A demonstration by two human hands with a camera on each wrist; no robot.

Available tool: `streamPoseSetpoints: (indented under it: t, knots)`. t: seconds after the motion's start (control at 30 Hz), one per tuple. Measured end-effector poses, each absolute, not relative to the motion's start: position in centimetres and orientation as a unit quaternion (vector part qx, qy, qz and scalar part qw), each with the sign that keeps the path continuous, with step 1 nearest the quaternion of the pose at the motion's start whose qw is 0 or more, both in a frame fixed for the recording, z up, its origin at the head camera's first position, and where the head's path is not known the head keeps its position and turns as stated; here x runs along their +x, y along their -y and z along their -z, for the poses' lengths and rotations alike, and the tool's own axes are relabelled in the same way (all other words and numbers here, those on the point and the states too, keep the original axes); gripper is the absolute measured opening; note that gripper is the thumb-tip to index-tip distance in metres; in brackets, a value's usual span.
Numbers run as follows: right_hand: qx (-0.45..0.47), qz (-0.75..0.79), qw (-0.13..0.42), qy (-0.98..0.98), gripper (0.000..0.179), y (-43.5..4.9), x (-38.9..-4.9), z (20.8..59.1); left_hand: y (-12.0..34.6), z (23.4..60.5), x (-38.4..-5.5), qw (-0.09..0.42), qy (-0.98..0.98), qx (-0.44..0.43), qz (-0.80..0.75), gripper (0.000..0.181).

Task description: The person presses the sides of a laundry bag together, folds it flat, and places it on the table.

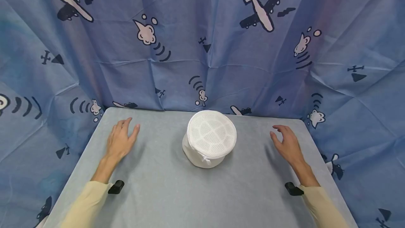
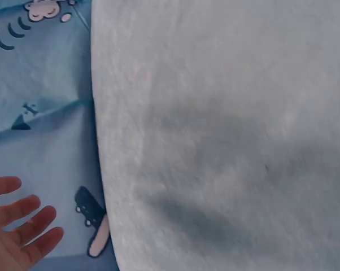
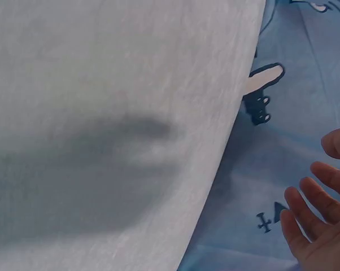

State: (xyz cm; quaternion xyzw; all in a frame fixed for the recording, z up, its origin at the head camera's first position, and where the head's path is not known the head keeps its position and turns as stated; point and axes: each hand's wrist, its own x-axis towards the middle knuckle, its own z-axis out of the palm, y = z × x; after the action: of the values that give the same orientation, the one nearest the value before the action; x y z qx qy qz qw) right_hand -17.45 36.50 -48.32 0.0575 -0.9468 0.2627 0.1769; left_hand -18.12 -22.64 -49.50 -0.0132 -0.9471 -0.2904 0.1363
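Note:
A white round mesh laundry bag (image 1: 212, 134) stands at the middle of the table toward its far edge, its netted top facing up and a zipper pull (image 1: 205, 159) at the front of the rim. My left hand (image 1: 121, 140) hovers over the left side of the table, fingers spread and relaxed, holding nothing. On the right, my right hand (image 1: 287, 146) hangs above the table with loosely bent fingers and nothing in it. Both hands are well apart from the bag. Each wrist view shows only that hand's relaxed fingers, the table and the curtain.
The grey table (image 1: 152, 192) has rounded far corners. A blue curtain (image 1: 177, 45) printed with planes and clouds hangs behind it and along both sides. Dark wrist cameras sit on the left sleeve (image 1: 90, 200) and the right sleeve (image 1: 321, 203).

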Motion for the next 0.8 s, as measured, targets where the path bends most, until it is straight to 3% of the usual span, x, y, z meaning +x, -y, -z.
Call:
streamPoseSetpoints:
  t: [0.8]
  knots:
    - [0.085, -0.319, 0.169, 0.929, 0.037, -32.0, -16.2, 45.8, 17.1, 47.6, -18.0, 0.143, 0.915, -0.031, 0.377, 0.059]
